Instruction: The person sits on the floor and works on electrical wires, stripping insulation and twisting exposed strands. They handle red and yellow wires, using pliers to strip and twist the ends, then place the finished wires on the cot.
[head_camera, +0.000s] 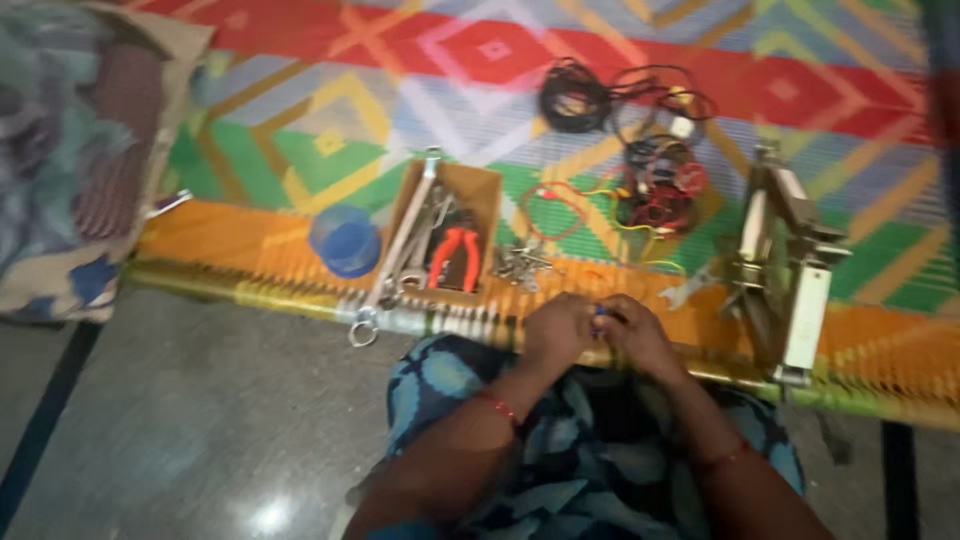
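Note:
My left hand (558, 330) and my right hand (636, 334) meet above my lap at the mat's near edge. Both pinch a small blue object (599, 312) between their fingertips; the frame is too blurred to tell what it is. A red bangle sits on my left wrist. Just beyond the hands lies a small pile of metal parts (520, 264) and a flat spanner (690, 288).
A cardboard box (478, 195) holds red-handled pliers (456, 256) and spanners. A blue plastic cup (345, 240) stands left of it. Tangled black and red wires (640, 150) lie behind. A metal jack-like frame (785, 265) stands at right. A bright woven mat (300, 120) covers the grey floor.

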